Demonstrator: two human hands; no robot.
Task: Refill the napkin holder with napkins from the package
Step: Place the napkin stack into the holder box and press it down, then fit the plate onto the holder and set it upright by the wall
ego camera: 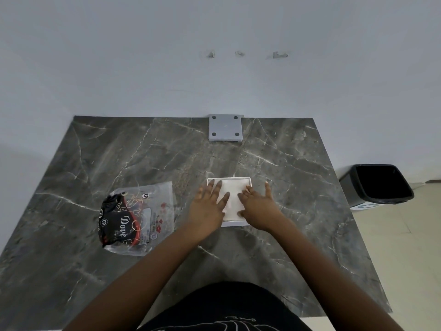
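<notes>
A white square napkin holder [249, 181] lies flat on the dark marble table, with white napkins [235, 189] inside it. My left hand [208, 206] rests flat on the napkins' left part, fingers spread. On the right part lies my right hand [256, 206], also flat with fingers apart, its thumb out over the table. Neither hand grips anything. The clear plastic napkin package [138, 216], with a black and red "Dove" print, sits crumpled on the table to the left of my left hand.
A grey metal bracket plate [225, 127] sits at the table's [298, 163] far edge against the wall. A black waste bin [379, 185] stands on the floor beyond the table's right side.
</notes>
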